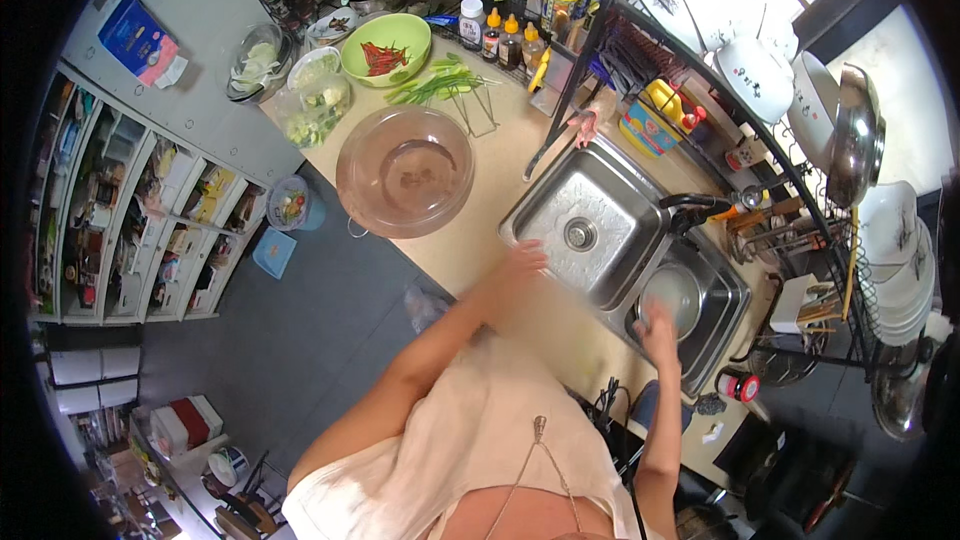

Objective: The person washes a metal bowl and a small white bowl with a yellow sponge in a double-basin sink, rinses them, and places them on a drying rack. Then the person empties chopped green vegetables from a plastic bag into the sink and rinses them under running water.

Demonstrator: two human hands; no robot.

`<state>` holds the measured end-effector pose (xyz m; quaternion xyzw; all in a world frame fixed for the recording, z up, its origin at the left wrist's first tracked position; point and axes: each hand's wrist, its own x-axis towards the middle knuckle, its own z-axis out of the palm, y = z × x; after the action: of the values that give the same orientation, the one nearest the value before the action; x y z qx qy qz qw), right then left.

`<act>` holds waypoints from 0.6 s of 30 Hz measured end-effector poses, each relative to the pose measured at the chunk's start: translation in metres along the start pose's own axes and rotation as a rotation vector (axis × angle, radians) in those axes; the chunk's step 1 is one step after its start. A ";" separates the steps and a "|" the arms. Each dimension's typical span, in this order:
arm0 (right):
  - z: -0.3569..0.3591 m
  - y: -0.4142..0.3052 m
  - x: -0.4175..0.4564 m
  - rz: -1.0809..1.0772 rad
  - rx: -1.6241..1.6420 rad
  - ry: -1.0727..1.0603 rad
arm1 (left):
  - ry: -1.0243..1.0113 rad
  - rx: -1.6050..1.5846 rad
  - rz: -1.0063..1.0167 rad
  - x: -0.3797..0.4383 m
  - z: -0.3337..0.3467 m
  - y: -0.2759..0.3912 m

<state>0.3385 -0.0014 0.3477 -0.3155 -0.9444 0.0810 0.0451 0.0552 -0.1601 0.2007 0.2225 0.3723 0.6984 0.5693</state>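
My left hand (525,262), slightly blurred, is over the near left edge of the larger stainless steel sink basin (544,206). Its fingers are spread a little and nothing shows in them. That basin is wet, with a drain strainer (579,234) at its bottom. Above the smaller basin (701,349) is my right hand (658,334), at the near edge of a round bowl (679,296) that looks to hold cloudy liquid. Whether the fingers grip the bowl's rim is unclear. A black faucet (694,208) stands behind the two basins.
Left of the sink, a large clear basin (450,187) overhangs the counter edge. Behind it lie green onions (439,82) and a green bowl (420,34) of red chillies (382,58). A black dish rack (795,165) arches over the sink. A jar (739,384) stands at right.
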 end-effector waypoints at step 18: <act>0.051 0.022 -0.047 0.353 0.793 -0.254 | 0.727 -0.164 0.259 -0.055 -0.079 0.133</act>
<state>0.3819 -0.0187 0.2922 -0.4175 -0.7703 0.4810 0.0318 -0.0728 -0.2442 0.2601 -0.0405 0.4613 0.8252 0.3233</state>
